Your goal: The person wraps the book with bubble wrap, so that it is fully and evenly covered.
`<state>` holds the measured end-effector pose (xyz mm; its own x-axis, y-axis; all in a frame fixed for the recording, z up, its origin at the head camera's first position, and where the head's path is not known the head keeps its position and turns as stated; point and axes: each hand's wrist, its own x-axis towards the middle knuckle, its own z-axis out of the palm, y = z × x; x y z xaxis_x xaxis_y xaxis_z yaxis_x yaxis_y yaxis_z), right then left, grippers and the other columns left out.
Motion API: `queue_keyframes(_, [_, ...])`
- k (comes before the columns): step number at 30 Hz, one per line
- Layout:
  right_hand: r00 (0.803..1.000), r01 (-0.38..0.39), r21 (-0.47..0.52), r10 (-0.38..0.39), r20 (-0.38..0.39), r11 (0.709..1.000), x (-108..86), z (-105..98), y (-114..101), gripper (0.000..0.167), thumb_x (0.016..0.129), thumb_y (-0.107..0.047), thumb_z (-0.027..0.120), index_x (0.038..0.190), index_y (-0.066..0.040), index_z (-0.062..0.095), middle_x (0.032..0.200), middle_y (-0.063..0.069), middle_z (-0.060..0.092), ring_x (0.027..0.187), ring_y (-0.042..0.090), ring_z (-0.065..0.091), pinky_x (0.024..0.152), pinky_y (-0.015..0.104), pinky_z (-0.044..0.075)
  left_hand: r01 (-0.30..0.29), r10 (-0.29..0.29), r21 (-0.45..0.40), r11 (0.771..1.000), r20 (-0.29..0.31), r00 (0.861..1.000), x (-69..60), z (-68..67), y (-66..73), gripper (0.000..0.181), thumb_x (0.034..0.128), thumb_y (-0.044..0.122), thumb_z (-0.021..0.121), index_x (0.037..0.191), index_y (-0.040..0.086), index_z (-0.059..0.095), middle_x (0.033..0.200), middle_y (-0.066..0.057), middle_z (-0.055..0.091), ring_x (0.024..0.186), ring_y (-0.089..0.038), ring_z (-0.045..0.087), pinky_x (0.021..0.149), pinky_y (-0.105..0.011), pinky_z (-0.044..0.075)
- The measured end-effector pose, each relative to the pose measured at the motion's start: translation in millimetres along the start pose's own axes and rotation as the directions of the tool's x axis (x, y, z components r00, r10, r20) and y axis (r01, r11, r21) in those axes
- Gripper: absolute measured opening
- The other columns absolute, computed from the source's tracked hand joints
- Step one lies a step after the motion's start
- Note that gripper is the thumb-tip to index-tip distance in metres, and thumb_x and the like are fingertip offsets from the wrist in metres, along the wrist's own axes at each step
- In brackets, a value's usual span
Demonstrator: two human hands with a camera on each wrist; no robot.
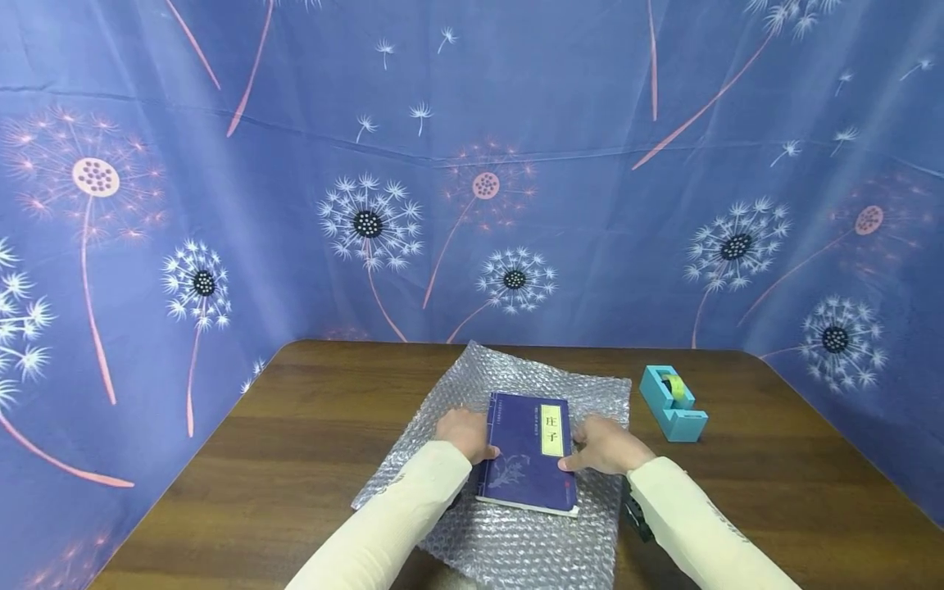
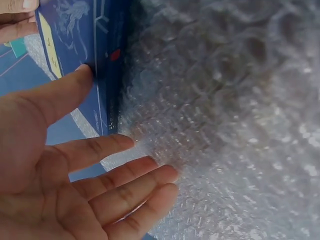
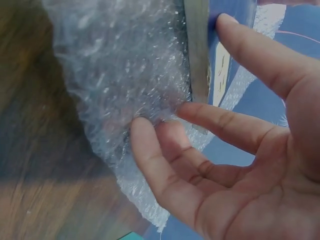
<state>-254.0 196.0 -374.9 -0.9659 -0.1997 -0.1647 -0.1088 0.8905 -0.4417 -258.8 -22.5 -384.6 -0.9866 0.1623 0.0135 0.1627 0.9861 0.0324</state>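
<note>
Blue-covered, the book (image 1: pixel 522 455) is lying face up on the wrap (image 1: pixel 546 541) in the head view, with the left hand (image 1: pixel 465 434) and right hand (image 1: pixel 606 445) flanking it, thumbs resting on the cover's sides; the tape (image 1: pixel 674 406) is sitting on the table (image 1: pixel 258 459), off to the right. The wrap's left edge is slanting against the book's, so I am judging that squaring matters here, with light, even thumb pressure. In the left wrist view, I am seeing that hand lying spread, thumb touching the cover, straight fingers reaching onto the wrap; they should be useful for stopping it creeping. In the right wrist view, the other hand is also lying spread, thumb on the cover, fingers slightly bent by the page edge; I am favouring nudging both sides together, sparing the bubbles.
</note>
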Motion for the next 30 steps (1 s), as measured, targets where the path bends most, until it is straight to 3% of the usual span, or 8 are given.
queue_keyframes(4, [0.999,0.040,-0.006,-0.040,-0.004,0.999,-1.6,-0.7,0.0,0.049,0.081,-0.025,0.087,0.110,0.012,0.071,0.114,0.026,0.069,0.100,0.038,0.068,0.083,0.053,0.057,-0.024,0.023,-0.064,0.998,-0.016,1.000,-2.3,2.1,-6.4,0.046,0.0822,0.046,0.083,0.105,0.006,0.075,0.101,-0.013,0.073,0.099,-0.034,0.069,0.081,-0.046,0.058])
queue_keyframes(12, [0.998,0.065,-0.008,-0.065,0.005,0.998,-2.9,-2.1,4.5,0.041,0.088,-0.024,0.080,0.111,0.010,0.072,0.117,0.027,0.068,0.110,0.045,0.064,0.089,0.057,0.055,-0.060,0.062,-0.243,0.968,0.000,0.998,-7.8,-0.6,-22.6,0.041,0.0847,0.031,0.083,0.120,0.013,0.075,0.118,-0.012,0.072,0.108,-0.035,0.068,0.086,-0.051,0.057])
queue_keyframes(16, [0.998,0.066,-0.009,-0.066,0.022,0.998,-3.9,-5.4,4.7,0.036,0.091,-0.023,0.077,0.110,0.007,0.073,0.119,0.027,0.068,0.112,0.047,0.063,0.090,0.058,0.053,-0.097,0.093,-0.273,0.957,-0.028,0.995,-12.8,-3.1,-26.2,0.037,0.0850,0.027,0.083,0.117,0.012,0.075,0.120,-0.014,0.071,0.109,-0.036,0.068,0.085,-0.050,0.057])
queue_keyframes(21, [0.998,0.069,-0.008,-0.069,-0.002,0.998,-5.8,-8.8,2.6,0.044,0.090,-0.022,0.077,0.117,0.011,0.069,0.117,0.026,0.069,0.109,0.044,0.065,0.089,0.056,0.055,-0.169,0.150,-0.279,0.945,-0.090,0.985,-14.4,0.9,-30.5,0.033,0.0851,0.025,0.082,0.115,0.012,0.077,0.117,-0.013,0.073,0.107,-0.035,0.068,0.087,-0.048,0.056])
queue_keyframes(26, [0.997,0.079,-0.028,-0.080,-0.020,0.996,-10.9,-12.7,1.7,0.039,0.089,-0.020,0.078,0.115,0.007,0.071,0.113,0.022,0.071,0.103,0.040,0.068,0.086,0.054,0.056,-0.210,0.187,-0.305,0.929,-0.105,0.977,-16.1,-1.0,-35.6,0.033,0.0867,0.023,0.081,0.117,0.011,0.075,0.118,-0.012,0.073,0.107,-0.035,0.069,0.091,-0.050,0.055])
queue_keyframes(30, [0.994,0.112,-0.017,-0.112,-0.015,0.994,-17.1,-15.1,1.5,0.028,0.086,-0.015,0.081,0.108,0.002,0.074,0.100,0.014,0.072,0.092,0.031,0.069,0.079,0.048,0.058,-0.259,0.240,-0.367,0.893,-0.096,0.966,-19.5,-4.1,-39.9,0.033,0.0886,0.020,0.078,0.119,0.008,0.074,0.118,-0.012,0.072,0.108,-0.033,0.068,0.092,-0.049,0.055])
